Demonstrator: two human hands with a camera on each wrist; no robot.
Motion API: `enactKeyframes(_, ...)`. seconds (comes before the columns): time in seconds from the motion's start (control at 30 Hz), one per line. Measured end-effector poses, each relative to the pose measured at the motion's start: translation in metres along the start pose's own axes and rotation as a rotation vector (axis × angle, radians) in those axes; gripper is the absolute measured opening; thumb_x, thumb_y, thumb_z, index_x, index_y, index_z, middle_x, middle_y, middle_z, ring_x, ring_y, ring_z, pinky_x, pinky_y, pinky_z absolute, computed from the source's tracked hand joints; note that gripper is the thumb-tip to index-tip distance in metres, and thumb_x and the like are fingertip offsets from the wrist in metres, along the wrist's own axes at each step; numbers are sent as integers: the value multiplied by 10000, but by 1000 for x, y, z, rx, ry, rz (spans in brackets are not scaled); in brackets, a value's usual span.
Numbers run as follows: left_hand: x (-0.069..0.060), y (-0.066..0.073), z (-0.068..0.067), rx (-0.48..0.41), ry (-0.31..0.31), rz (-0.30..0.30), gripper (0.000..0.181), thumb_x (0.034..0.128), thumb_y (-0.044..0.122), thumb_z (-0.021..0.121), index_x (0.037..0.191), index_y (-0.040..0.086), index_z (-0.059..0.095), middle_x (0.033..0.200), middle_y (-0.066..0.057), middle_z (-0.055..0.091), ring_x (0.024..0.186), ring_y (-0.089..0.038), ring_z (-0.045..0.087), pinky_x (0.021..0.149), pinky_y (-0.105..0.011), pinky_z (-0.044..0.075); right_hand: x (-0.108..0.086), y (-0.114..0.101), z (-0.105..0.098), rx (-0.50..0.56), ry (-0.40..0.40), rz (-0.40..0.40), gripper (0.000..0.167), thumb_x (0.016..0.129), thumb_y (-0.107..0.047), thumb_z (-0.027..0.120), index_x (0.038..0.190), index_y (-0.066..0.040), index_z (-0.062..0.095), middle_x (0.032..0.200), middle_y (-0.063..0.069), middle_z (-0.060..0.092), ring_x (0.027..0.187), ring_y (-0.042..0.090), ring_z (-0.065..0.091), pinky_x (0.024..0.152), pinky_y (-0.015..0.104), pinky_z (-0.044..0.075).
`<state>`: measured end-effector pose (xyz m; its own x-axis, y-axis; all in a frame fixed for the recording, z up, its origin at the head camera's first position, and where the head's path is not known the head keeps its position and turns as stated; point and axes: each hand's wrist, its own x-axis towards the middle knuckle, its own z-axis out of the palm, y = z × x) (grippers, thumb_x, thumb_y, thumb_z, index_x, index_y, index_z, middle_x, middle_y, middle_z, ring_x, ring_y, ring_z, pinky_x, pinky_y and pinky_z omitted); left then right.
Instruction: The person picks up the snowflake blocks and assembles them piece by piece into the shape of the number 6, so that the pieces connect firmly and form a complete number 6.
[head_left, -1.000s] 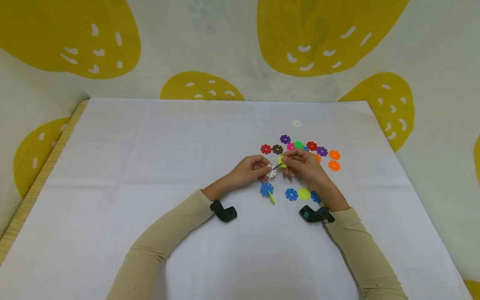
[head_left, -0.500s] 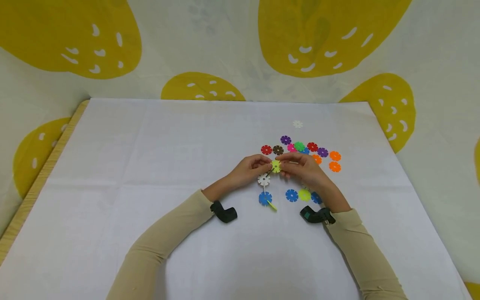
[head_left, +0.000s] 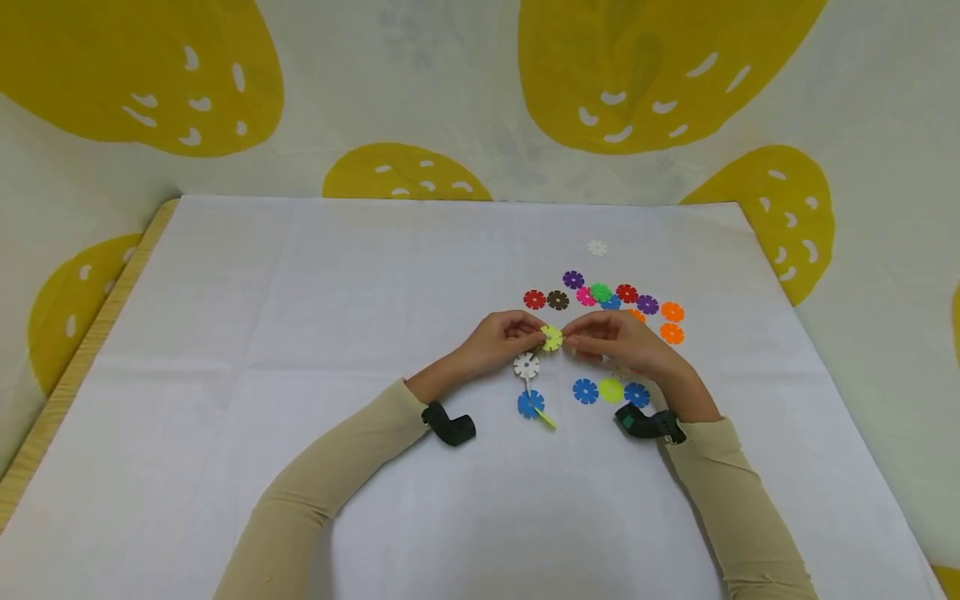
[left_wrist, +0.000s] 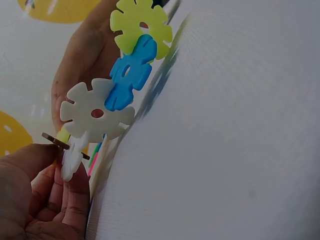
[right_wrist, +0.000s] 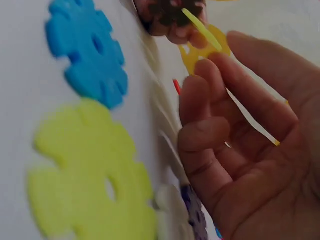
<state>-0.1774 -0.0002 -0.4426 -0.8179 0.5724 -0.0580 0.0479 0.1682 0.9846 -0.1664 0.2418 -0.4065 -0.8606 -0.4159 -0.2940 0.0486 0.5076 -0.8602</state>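
White-clothed counter (head_left: 360, 283), right of centre: right grip (head_left: 628, 343) just loosened beside the lime-yellow notched plastic disc (head_left: 551, 338), so it's probably slotted in; left grip (head_left: 497, 340) pinches the brown notched plastic disc (left_wrist: 55, 140).

Left hand (head_left: 501, 340) pinching; right hand (head_left: 626, 340) loosely curled, just beside.

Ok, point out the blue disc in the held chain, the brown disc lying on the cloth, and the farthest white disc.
Blue disc (left_wrist: 137, 72): left wrist view, just beside its centre hole.
Brown disc (head_left: 558, 300): head view, middle of its face.
White disc (head_left: 597, 248): head view, middle of its face.
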Motion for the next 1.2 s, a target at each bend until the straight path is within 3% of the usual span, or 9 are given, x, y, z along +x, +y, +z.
enactKeyframes(0.33, 1, 1, 0, -27, 2, -3, 268, 968, 96, 607, 1192, -52, 617, 1041, -167, 671, 837, -98, 632, 778, -208, 520, -5, 5, -17, -120, -251, -207, 239, 839, -110, 772, 1066, -65, 713, 923, 99, 661, 760, 197, 553, 634, 193, 466)
enactKeyframes(0.63, 0, 2, 0, -4, -8, -7, 285, 970, 108, 609, 1214, -39, 612, 1065, -158, 664, 855, -108, 630, 786, -207, 519, -6, 9, -17, -158, -371, -265, 293, 807, -110, 802, 1087, -83, 719, 1055, 91, 634, 811, 230, 501, 622, 198, 425)
enactKeyframes(0.77, 0, 4, 0, 9, -9, -5, 285, 969, 105, 608, 1215, -41, 609, 1059, -158, 665, 852, -116, 631, 783, -209, 520, -5, 10, -16, -190, -377, -287, 304, 803, -111, 803, 1098, -95, 730, 1088, 67, 623, 810, 205, 496, 605, 193, 411)
enactKeyframes(0.97, -2, 6, -1, 17, -9, -10, 291, 971, 109, 607, 1217, -45, 606, 1053, -159, 666, 839, -103, 631, 778, -205, 521, -3, 10, -13, -215, -289, -304, 232, 815, -101, 791, 1043, -110, 751, 1024, 47, 635, 796, 197, 521, 648, 194, 439)
enactKeyframes(1.2, -2, 4, 1, -12, -1, -12, 277, 969, 88, 602, 1206, -54, 611, 1028, -163, 665, 806, -74, 617, 757, -197, 516, -4, 7, -10, -189, -227, -208, 231, 816, -89, 790, 1022, -74, 688, 858, 75, 602, 749, 208, 524, 629, 209, 454)
